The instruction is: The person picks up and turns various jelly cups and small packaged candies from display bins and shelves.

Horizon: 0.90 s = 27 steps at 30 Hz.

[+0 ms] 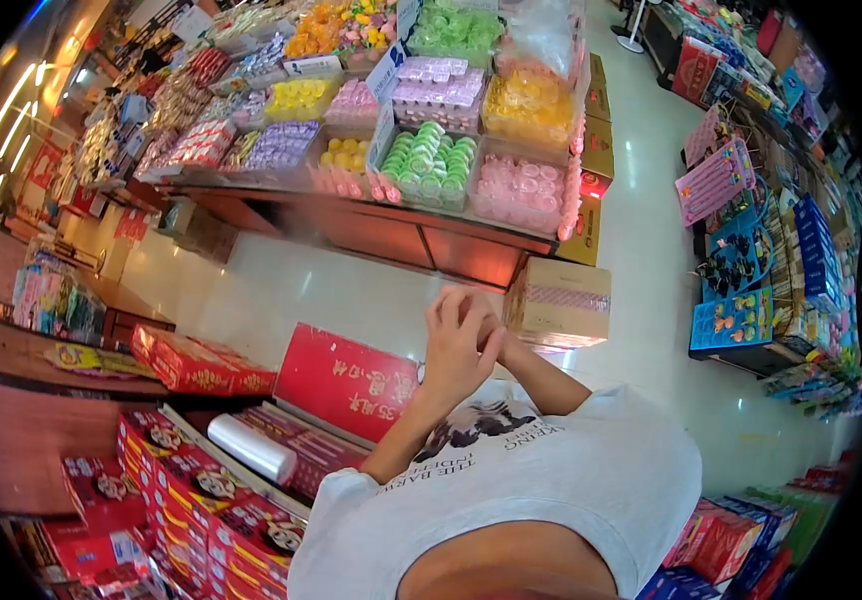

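My left hand and my right hand are together in front of my chest, above the floor beside a cardboard box. The fingers of my left hand are bent and lie over my right hand, which it partly hides. Whether anything is between them cannot be made out. Just left of the hands lies a red box lid with pale lettering. The cardboard box with printed tape stands right behind them on the floor.
A display counter with trays of wrapped sweets, green and pink, stands ahead. Red boxes and a clear plastic roll are at the left. Shelves with blue packs line the right side.
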{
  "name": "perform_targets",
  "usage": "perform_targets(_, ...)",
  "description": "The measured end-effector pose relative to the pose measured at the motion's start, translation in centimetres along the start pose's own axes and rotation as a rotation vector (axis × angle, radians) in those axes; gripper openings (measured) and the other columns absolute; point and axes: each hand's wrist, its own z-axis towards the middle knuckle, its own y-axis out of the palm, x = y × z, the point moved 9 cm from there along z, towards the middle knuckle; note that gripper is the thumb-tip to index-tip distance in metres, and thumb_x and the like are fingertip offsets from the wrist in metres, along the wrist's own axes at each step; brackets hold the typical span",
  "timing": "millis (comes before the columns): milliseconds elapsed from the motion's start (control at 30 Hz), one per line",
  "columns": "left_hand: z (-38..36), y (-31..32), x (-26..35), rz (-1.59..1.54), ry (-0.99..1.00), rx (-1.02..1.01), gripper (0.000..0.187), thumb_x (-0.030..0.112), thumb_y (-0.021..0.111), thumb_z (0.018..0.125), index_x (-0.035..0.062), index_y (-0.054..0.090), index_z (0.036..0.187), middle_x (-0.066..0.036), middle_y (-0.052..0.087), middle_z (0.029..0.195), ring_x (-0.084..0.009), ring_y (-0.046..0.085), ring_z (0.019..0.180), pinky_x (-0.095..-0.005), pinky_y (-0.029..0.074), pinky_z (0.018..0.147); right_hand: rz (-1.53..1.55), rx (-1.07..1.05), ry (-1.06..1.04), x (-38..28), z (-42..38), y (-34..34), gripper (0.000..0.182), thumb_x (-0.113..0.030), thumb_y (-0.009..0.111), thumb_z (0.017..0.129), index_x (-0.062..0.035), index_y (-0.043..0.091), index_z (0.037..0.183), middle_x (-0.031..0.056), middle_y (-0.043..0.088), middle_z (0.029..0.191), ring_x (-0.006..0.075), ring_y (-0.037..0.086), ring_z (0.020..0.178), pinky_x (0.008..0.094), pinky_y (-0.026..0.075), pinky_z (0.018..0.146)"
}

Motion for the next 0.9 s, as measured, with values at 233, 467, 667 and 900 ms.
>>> perform_targets(233, 3.4, -5.9, -8.1, 0.02, -0.048, 0.059, 0.038, 0.016, 0.075, 0.077, 0.0053, 0.061, 0.11, -0.019, 0.043, 0.135, -0.0422, 0.038, 0.12, -0.0502, 0.035, 0.101, -0.478, 0.037, 0.016, -0.5, 9.0, 2.6, 0.032, -0.025, 0.061, 0.085, -0.0051, 0.061, 0.11, 0.0106, 0.064, 0.105, 0.0235, 0.062, 0.093, 0.0329, 0.051, 0.078)
perform_targets(467, 5.1, -6.9, -15.5, -0.083, -0.084, 0.136, 0.042, 0.019, 0.073, 0.078, 0.0062, 0.059, 0.115, -0.021, 0.044, 0.137, -0.0452, 0.036, 0.125, -0.0524, 0.034, 0.104, -0.939, -0.052, 0.084, 0.7, 13.5, 2.3, 0.035, -0.024, 0.062, 0.084, -0.0058, 0.06, 0.114, 0.0124, 0.063, 0.111, 0.0271, 0.061, 0.1, 0.0349, 0.051, 0.084)
perform_targets(667, 8.3, -1.7, -24.3, -0.268, -0.174, 0.009, 0.036, 0.023, 0.069, 0.081, 0.0031, 0.056, 0.108, -0.024, 0.047, 0.132, -0.0455, 0.041, 0.121, -0.0537, 0.033, 0.104, -1.179, -0.136, -0.01, 1.8, 18.1, 0.4, 0.038, -0.022, 0.063, 0.084, -0.0065, 0.06, 0.118, 0.014, 0.062, 0.116, 0.0301, 0.06, 0.107, 0.0366, 0.05, 0.09)
perform_targets(900, 17.7, 5.5, -29.7, -0.564, -0.245, -0.224, 0.024, 0.021, 0.058, 0.088, -0.0003, 0.053, 0.099, -0.023, 0.056, 0.111, -0.0376, 0.052, 0.113, -0.0411, 0.038, 0.102, -1.136, -0.044, 0.367, 2.8, 24.1, -8.9, 0.042, -0.021, 0.061, 0.083, -0.0104, 0.059, 0.123, 0.0154, 0.058, 0.127, 0.029, 0.056, 0.119, 0.0366, 0.047, 0.098)
